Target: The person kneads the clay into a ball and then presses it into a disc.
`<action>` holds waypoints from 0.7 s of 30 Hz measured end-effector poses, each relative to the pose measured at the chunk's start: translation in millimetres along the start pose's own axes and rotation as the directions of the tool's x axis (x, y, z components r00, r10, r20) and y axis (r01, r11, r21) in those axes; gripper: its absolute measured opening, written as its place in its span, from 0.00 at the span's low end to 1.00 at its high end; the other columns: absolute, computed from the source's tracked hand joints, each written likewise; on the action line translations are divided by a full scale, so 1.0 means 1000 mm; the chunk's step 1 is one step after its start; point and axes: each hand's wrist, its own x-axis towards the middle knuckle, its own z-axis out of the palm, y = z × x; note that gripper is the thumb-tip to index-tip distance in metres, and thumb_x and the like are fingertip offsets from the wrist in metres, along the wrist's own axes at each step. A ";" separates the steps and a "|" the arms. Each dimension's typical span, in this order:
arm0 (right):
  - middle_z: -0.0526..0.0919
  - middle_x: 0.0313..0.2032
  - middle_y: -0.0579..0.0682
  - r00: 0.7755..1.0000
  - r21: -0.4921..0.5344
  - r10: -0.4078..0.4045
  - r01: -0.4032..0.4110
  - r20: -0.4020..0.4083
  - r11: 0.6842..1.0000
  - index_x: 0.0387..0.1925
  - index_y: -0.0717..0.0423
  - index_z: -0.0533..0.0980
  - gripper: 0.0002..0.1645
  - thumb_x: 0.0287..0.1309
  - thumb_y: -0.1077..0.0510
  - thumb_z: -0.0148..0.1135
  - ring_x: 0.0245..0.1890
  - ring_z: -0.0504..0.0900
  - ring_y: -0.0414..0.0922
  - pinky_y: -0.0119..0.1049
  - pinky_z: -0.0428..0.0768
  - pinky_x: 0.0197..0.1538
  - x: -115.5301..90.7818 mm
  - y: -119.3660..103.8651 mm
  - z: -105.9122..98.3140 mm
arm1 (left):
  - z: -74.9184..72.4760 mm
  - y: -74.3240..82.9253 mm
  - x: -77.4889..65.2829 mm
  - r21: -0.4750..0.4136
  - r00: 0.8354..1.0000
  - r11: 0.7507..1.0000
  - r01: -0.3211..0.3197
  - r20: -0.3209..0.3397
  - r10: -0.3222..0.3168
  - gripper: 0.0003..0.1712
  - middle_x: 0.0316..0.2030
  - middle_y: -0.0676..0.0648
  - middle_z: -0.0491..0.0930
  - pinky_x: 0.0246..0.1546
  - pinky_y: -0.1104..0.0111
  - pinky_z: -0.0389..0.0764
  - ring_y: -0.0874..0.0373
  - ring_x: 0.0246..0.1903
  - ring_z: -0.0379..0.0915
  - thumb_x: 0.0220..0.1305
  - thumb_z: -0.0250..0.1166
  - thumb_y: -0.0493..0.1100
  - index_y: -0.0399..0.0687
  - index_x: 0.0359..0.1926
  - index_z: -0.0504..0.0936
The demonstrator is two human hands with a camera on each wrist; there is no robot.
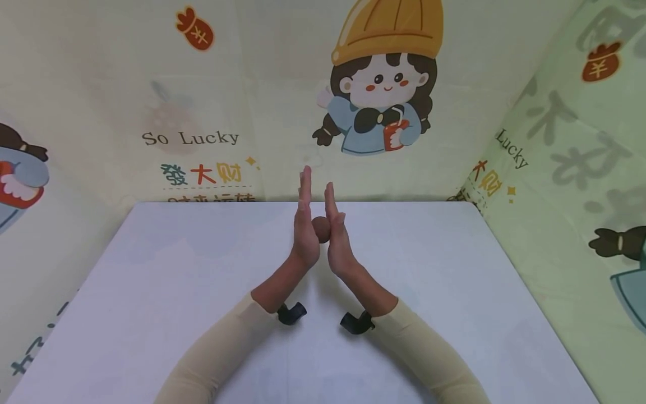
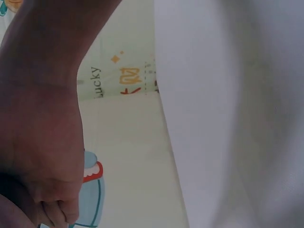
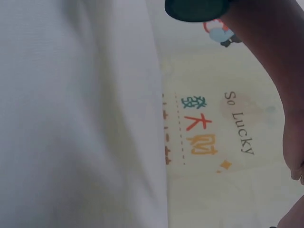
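A small brown ball point(image 1: 321, 230) sits between my two palms, its sides partly covered by them. My left hand point(image 1: 305, 233) presses on it from the left, fingers straight and pointing up and away. From the right, my right hand point(image 1: 338, 241) faces it with a flat palm and straight fingers. Both hands are raised over the white table, mirroring each other. In the left wrist view, a forearm and hand fill the left side, and the ball does not show clearly. The right wrist view catches a forearm and part of a hand at its right edge.
The white tabletop point(image 1: 176, 292) spreads beneath both arms. A printed cloth backdrop point(image 1: 282, 84) with cartoon figures and lettering rises behind and on both sides. Dark wrist cameras point(image 1: 291, 313) stick out inward from the cream sleeves point(image 1: 222, 348).
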 end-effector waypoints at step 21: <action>0.32 0.84 0.46 0.989 0.024 -0.149 0.149 0.011 0.989 0.84 0.57 0.34 0.47 0.81 0.31 0.18 0.83 0.31 0.44 0.50 0.34 0.80 -0.007 -0.001 0.009 | -0.020 -0.030 0.008 0.216 0.998 0.975 0.053 0.013 -0.057 0.51 0.84 0.42 0.40 0.78 0.53 0.34 0.54 0.82 0.27 0.80 0.30 0.71 0.37 0.84 0.42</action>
